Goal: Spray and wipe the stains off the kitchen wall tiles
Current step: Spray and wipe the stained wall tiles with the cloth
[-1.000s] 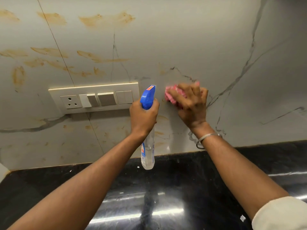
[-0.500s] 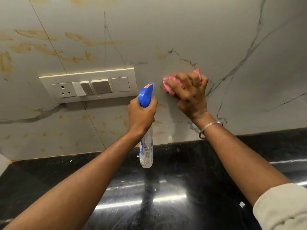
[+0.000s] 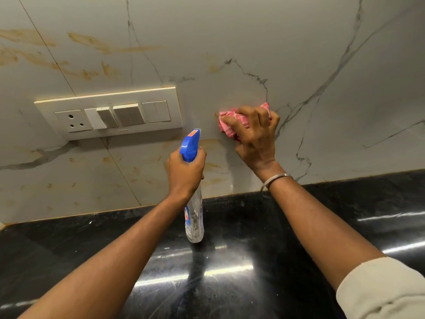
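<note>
R hand [image 3: 255, 139] slid cloth [image 3: 227, 125] lower; L hand [image 3: 185, 173] grips bottle [image 3: 194, 222].

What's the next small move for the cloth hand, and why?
Probably slide the right hand with the pink cloth down and left onto the orange-brown streaks just below it. The cloth is pressed to the wall tile, those streaks are the nearest ones, and the left hand holds the spray bottle beside them.
</note>
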